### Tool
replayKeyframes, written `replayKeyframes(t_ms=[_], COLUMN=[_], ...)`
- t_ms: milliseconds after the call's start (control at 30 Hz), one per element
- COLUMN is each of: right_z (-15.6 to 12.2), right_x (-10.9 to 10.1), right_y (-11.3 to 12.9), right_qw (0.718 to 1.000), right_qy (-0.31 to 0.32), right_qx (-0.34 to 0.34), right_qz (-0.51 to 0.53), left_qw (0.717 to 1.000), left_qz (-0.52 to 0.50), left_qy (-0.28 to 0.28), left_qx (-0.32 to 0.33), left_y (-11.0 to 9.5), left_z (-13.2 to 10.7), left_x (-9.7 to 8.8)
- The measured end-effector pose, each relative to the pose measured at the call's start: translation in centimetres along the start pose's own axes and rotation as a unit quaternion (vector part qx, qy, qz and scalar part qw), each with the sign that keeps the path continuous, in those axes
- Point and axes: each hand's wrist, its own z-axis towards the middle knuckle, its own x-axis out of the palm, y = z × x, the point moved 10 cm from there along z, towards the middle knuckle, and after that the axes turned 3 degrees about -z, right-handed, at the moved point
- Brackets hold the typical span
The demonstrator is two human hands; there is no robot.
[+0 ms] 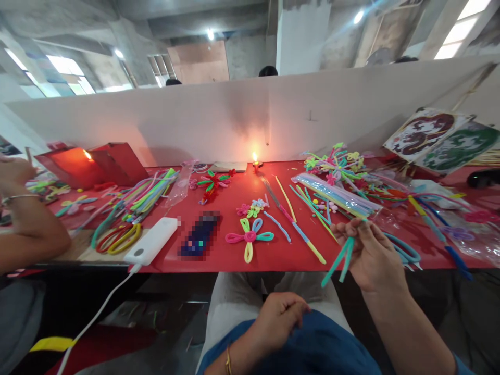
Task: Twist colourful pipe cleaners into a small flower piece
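Note:
My right hand (377, 255) pinches a teal-green pipe cleaner (346, 263) above the table's front edge. Two legs of it hang down below the fingers, and its upper part is mostly hidden by them. Over my lap, my left hand (283, 317) is closed with the fingers curled, and nothing shows in it. On the table in front of me lies a pipe-cleaner flower (250, 237) with pink, yellow, blue and teal loops. Small pastel flowers (253, 208) sit just behind it. A pipe-cleaner stick (300, 232) banded in pink, blue and yellow lies to its right.
A lit candle (255, 165) stands at the back, before a white partition (195, 120). Bagged pipe cleaners (338, 195) lie right, a loose bundle (150, 198) left. A phone (200, 234) and white power strip (154, 242) lie near the front. Another person's arm (31, 224) rests far left.

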Motion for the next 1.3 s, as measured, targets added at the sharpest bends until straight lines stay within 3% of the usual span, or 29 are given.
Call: replayKeyframes(t_ms=[67,167,233,300,400,567,900,1133,1300], right_z=[-0.2,-1.9,-3.3,-4.5,-5.4,-6.0,-6.0,-7.1,-6.8], right_x=[0.5,2.3,3.6,4.7,5.4,5.8,4.9,5.7,6.0], right_y=[-0.1,-1.6,-2.8,-3.5,-3.9,-4.2,-4.0,-4.9,-3.8], right_qw=[0.999,0.992,0.982,0.971,0.957,0.945,0.938,0.910,0.901], right_qy=[0.032,0.094,0.141,0.183,0.228,0.277,0.284,0.362,0.380], right_qx=[0.009,0.047,0.071,0.078,0.079,0.075,0.051,0.172,0.136], right_qz=[-0.033,-0.071,-0.100,-0.129,-0.160,-0.160,-0.193,-0.103,-0.156], left_qw=[0.995,0.971,0.958,0.962,0.972,0.964,0.952,0.928,0.929], left_qz=[-0.004,0.011,0.007,-0.034,-0.141,-0.243,-0.292,-0.368,-0.353], left_qy=[-0.079,-0.165,-0.169,-0.133,-0.072,-0.044,-0.044,0.063,0.110], left_qx=[0.053,0.176,0.232,0.236,0.175,0.101,0.078,-0.006,0.000], left_y=[-1.8,-6.8,-9.8,-11.3,-10.9,-9.1,-7.8,-6.5,-6.3], left_z=[-0.2,-1.3,-1.9,-1.7,-0.8,-0.3,-0.4,-0.4,-0.5], left_x=[-2.2,-4.3,-4.3,-3.6,-2.2,-1.5,-1.8,0.6,1.5])
